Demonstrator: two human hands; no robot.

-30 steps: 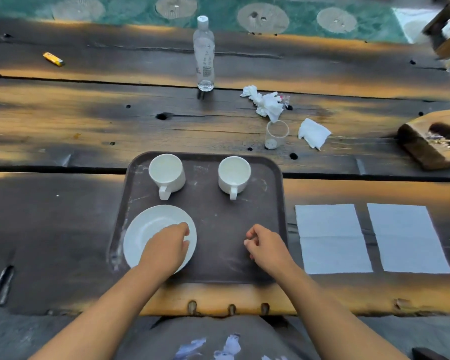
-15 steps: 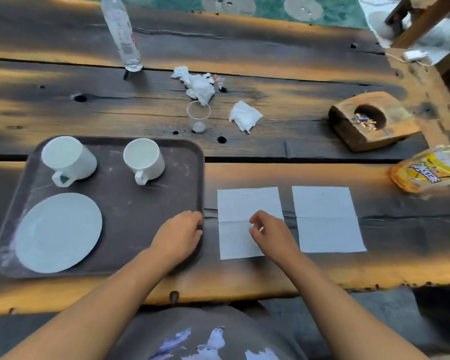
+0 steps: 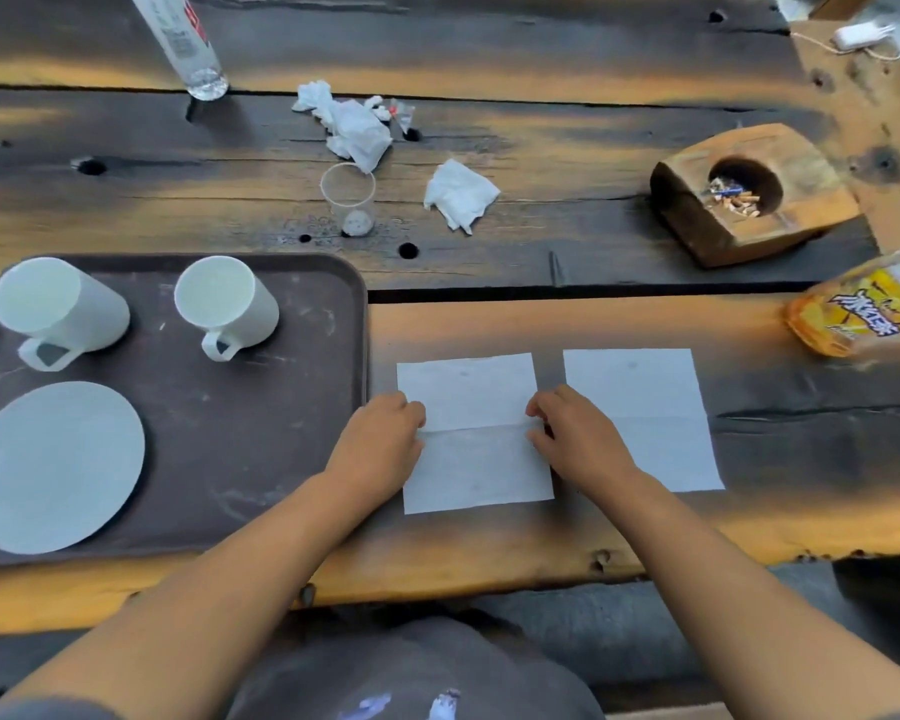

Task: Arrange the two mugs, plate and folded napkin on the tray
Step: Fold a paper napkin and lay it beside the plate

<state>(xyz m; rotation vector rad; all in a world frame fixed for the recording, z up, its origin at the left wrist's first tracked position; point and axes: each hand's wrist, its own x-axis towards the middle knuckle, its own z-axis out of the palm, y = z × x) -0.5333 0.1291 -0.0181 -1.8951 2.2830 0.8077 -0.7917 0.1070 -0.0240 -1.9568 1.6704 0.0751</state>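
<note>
A dark brown tray (image 3: 281, 407) lies on the wooden table at the left. It carries two white mugs, one at the back left (image 3: 58, 309) and one beside it (image 3: 224, 304), and a white plate (image 3: 53, 465) at the front left. To the right of the tray a white napkin (image 3: 474, 402) lies flat with a crease across its middle. My left hand (image 3: 385, 439) pinches its left edge at the crease with curled fingers. My right hand (image 3: 578, 439) pinches its right edge the same way.
A second flat napkin (image 3: 640, 418) lies further right. Behind are a clear plastic cup (image 3: 349, 200), crumpled tissues (image 3: 354, 127), a water bottle (image 3: 183, 44), a wooden ashtray (image 3: 744, 194) and a yellow snack packet (image 3: 863, 309). The table's front edge runs just below my wrists.
My left hand left the plate and crossed the tray to the napkin's left edge. My right hand moved from the tray to its right edge. The view has swung right.
</note>
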